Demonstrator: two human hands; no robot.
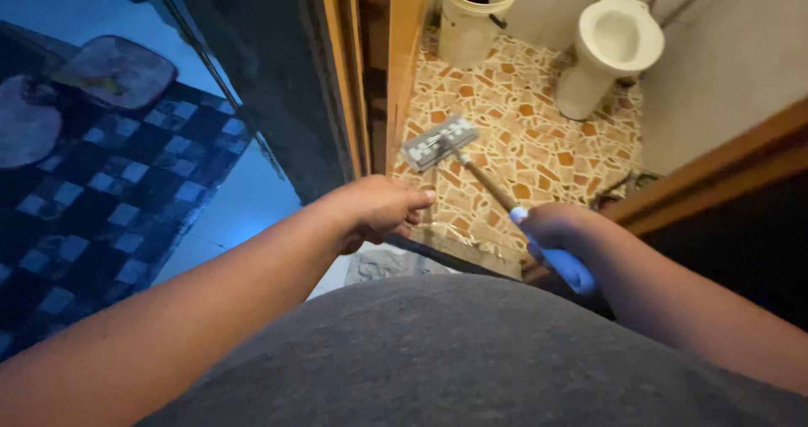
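Right hand point(560, 225) clamped on blue grip of long-handled flat mop with brown shaft and grey rectangular head point(439, 142). Mop head flat on orange-and-cream mosaic tile floor point(539, 132), just inside wooden door frame point(402, 65). Left hand point(380, 210) loosely curled, fingers together, holding nothing, near shaft. White toilet point(613, 48) and cream plastic bucket point(474, 15) at far wall, well apart from mop head.

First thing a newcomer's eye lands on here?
Likely the flat mop, its grey head lying on the orange mosaic floor at centre, with the right hand gripping its blue handle end. Next, the white toilet at top right and the cream bucket beside the doorframe.
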